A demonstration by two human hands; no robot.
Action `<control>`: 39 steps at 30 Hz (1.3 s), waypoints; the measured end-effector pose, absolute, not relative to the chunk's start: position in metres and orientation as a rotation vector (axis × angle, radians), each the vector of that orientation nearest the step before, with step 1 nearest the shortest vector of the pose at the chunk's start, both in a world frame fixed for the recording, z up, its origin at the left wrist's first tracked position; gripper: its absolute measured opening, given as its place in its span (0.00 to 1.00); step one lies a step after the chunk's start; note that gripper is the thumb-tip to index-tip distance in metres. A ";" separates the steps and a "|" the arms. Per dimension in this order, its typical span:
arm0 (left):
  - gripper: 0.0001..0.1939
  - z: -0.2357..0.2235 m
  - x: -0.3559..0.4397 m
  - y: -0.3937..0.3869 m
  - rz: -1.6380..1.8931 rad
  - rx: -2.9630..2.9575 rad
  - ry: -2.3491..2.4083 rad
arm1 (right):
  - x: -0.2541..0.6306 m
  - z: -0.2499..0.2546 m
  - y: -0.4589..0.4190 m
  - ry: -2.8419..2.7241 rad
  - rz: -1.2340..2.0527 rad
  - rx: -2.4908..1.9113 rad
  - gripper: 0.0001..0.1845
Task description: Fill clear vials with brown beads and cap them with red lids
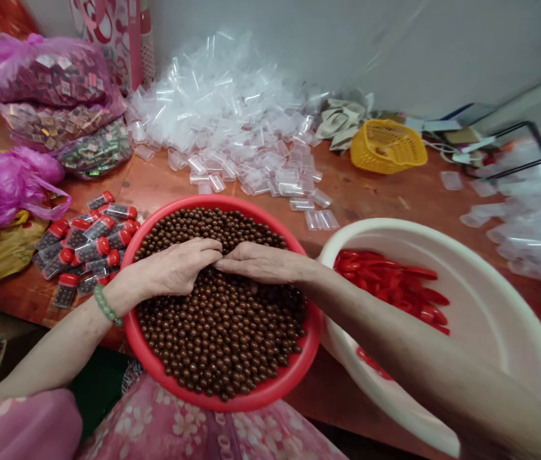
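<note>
Both of my hands meet over a round red basin (148, 361) heaped with small shiny brown balls (222, 338). My left hand (181, 265), a green bead bracelet (106, 305) at its wrist, is closed with the fingers curled toward the right; whatever it holds is hidden from view. Fairly flat and palm down on the balls, my right hand (261, 262) has its fingers stretched out and pressed side by side. Its fingertips touch the fingers of my left hand. The undersides of both hands are out of sight.
Filled clear containers with red caps (95, 246) lie left of the basin. Red caps (390, 281) sit in a cream tub (476, 287) at right. Behind are piled clear containers (242, 128), a yellow basket (388, 147) and bags (59, 76) of small pieces.
</note>
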State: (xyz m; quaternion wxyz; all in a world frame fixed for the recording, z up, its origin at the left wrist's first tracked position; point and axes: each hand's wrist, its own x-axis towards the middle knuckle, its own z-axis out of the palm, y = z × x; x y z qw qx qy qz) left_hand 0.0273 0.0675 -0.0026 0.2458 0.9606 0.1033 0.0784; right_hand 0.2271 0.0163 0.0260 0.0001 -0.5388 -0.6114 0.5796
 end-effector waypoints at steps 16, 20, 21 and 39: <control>0.09 0.004 0.040 0.062 -0.100 2.703 0.476 | 0.231 0.026 -0.023 -1.453 1.663 -1.479 0.17; 0.06 0.004 0.040 0.061 -0.042 2.617 0.552 | 0.223 0.035 -0.023 -1.684 1.319 -1.547 0.17; 0.05 0.004 0.039 0.062 -0.009 2.581 0.574 | 0.221 0.038 -0.023 -1.732 1.222 -1.562 0.16; 0.10 0.032 0.013 0.041 0.442 1.579 0.529 | 0.238 0.063 -0.037 -1.691 0.898 -1.647 0.17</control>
